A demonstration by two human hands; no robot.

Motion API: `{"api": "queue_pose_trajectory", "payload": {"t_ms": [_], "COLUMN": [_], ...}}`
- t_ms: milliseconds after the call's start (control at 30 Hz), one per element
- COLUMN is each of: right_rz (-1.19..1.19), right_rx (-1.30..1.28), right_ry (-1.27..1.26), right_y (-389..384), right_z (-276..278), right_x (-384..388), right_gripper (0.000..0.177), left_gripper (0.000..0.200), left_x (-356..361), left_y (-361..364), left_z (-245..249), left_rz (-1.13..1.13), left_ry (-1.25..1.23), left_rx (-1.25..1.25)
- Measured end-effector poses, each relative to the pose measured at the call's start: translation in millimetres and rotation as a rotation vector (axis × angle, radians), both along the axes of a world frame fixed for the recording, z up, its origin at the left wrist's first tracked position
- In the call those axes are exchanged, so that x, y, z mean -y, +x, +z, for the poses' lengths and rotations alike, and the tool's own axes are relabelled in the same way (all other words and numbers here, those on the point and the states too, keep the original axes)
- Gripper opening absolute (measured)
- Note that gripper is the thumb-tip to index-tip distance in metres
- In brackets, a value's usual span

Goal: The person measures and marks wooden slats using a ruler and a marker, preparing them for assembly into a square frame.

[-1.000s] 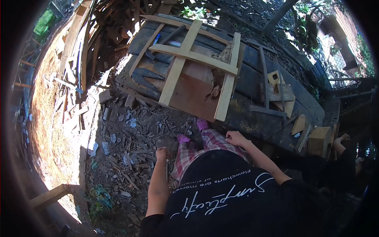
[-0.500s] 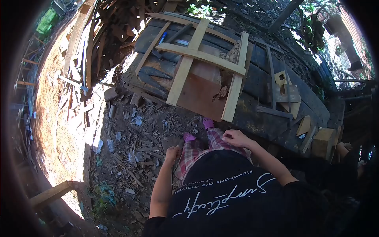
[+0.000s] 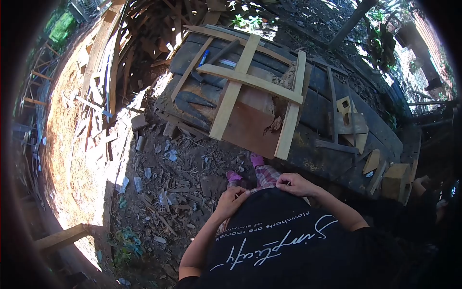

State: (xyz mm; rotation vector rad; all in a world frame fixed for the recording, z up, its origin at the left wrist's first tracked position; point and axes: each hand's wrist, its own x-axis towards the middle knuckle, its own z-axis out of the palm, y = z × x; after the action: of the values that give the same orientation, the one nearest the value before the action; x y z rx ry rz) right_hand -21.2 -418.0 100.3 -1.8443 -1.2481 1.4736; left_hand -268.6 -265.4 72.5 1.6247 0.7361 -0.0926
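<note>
My left hand (image 3: 233, 199) is at the left side of the black shirt's (image 3: 274, 226) hem, its fingers pinched together on the cloth. On the other side of the hem, my right hand (image 3: 294, 185) also has its fingers closed on the shirt edge. Beyond my hands, an H-shaped frame of pale wood strips (image 3: 250, 79) lies over a reddish-brown board (image 3: 248, 126) on the dark work platform (image 3: 313, 113). A blue marker (image 3: 204, 58) and a dark curved tool (image 3: 219, 55) rest to the left of the frame.
Scrap wood is piled at the upper left (image 3: 144, 43). Wood chips and litter cover the ground (image 3: 168, 192). Wooden blocks (image 3: 395, 179) sit at the platform's right end, near another person's hand (image 3: 421, 185). A wooden beam (image 3: 62, 239) juts in at lower left.
My left hand has moved right and up to the shirt hem, and my right hand has shifted slightly down onto it. The view has tilted a little, so the platform sits lower.
</note>
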Motion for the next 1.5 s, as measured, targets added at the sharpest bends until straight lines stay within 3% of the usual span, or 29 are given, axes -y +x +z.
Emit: {"api": "queue_pose_trajectory", "payload": {"t_ms": [167,367,533,667,733,767,833,867,933,1000,1067,1133,1267,1333,1500], "right_rz": [-0.008,-0.252,-0.15,-0.178,-0.176,-0.183,-0.188,-0.201,-0.073,-0.036,0.058,0.018,-0.11,-0.074,-0.079], "right_rx": [0.063,0.162,0.438,0.502,0.544,0.545,0.499,0.506,0.431,0.407,0.296,0.28,0.381,0.459,0.481], "right_ry": [0.084,0.116,0.373,0.434,0.448,0.444,0.415,0.41,0.323,0.287,0.211,0.226,0.247,0.209,0.209], "right_y": [-3.5,-7.3,-1.4,1.1,2.6,1.8,-0.2,-2.4,-4.2,-5.5,-2.2,12.3,46.5,65.2,103.4], "right_z": [-1.5,2.2,-3.1,-11.4,-19.7,-23.3,-28.5,-29.8,-26.6,-20.4,-21.3,-26.5,-32.1,-41.1,-51.1], "right_x": [-0.8,-9.7,-16.9,-19.5,-18.7,-18.0,-17.1,-15.5,-15.7,-14.8,-7.8,1.6,16.9,21.7,21.4], "right_gripper": [0.026,0.018,0.016,0.015,0.016,0.016,0.016,0.016,0.017,0.018,0.019,0.02,0.019,0.019,0.02], "left_gripper": [0.025,0.022,0.019,0.018,0.015,0.015,0.012,0.012,0.009,0.01,0.012,0.012,0.011,0.011,0.011], "left_x": [-2.8,-2.7,-2.3,2.9,9.1,10.1,9.4,6.6,-5.8,-19.1,-24.6,-32.3,-44.0,-46.9,-42.7], "left_y": [1.3,10.8,18.1,20.1,25.3,26.9,33.0,33.2,32.7,31.7,29.4,34.9,43.3,47.9,68.3], "left_z": [3.4,7.9,13.3,1.5,-2.6,-3.0,-2.2,-4.7,-16.5,-23.0,-23.9,-25.0,-35.2,-40.2,-51.4], "left_rz": [0.026,0.104,0.018,-0.034,0.175,0.168,0.232,0.218,0.212,0.216,-0.074,-0.096,0.134,0.417,0.524], "left_ry": [-0.008,-0.073,-0.024,-0.007,0.0,-0.003,0.23,0.227,0.557,0.514,0.218,0.172,0.207,0.126,0.02], "left_rx": [-0.013,0.025,0.064,0.085,0.107,0.106,0.138,0.143,0.169,0.142,0.134,0.085,0.012,0.035,-0.001]}}
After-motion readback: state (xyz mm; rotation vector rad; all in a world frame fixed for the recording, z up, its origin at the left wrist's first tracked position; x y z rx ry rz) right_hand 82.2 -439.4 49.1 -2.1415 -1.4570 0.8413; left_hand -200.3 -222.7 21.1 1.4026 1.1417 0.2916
